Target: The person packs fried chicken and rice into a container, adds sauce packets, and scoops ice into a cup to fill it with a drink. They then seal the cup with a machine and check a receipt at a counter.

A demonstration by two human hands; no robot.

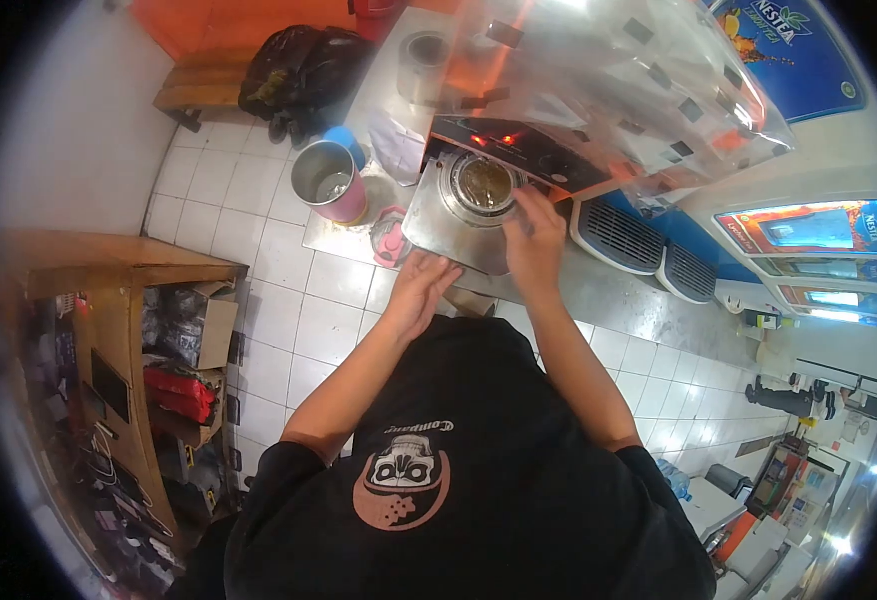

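A cup of brown drink (486,185) sits in the round metal ring of a machine's sliding tray (449,235). The fingers of my right hand (536,235) are bent around the right side of the cup's rim. Beside the tray's front left corner is my left hand (424,290), its fingers loosely apart and holding nothing. The machine's orange and black body (519,150), with red lit indicators, stands behind the tray. To the left are a pink tumbler with a steel inside (331,182) and a pink lid-like piece (390,240).
Clear plastic sheeting (619,80) covers the machine's top. Drink dispensers (799,235) with black drip trays (619,235) line the right side. A wooden shelf (184,262) stands at left; a black bag (304,75) lies on a bench behind. White tiles (329,295) cover the floor.
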